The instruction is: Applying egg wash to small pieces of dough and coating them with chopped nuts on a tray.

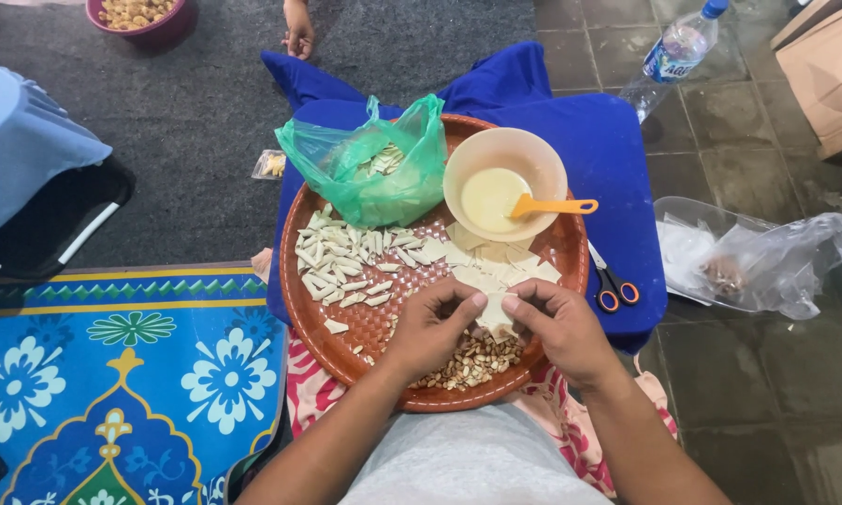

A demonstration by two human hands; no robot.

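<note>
While both hands meet over the near part of the round woven tray point(299, 281), the left hand point(432, 327) and the right hand point(557, 323) pinch one pale dough square point(493, 309) between thumbs and fingertips, fingers curled narrow around it. Just beneath them lies a heap of peanuts point(472, 363), close to the tray's near rim, so little free room remains there. Beyond the hands sits a loose stack of flat dough squares point(496, 266), and to the left a spread of folded dough pieces point(341, 262) fills the middle of the tray. At the far side a beige bowl point(505, 154) of pale liquid holds an orange spoon point(552, 206), beside a green plastic bag point(374, 164). Off the tray's right rim, orange-handled scissors point(613, 285) lie on a blue cushion point(617, 159). Farther right on the tiled floor lie a clear plastic bag point(767, 257) and a water bottle point(674, 51). Another person's hand point(298, 30) rests on the grey carpet beyond.
</note>
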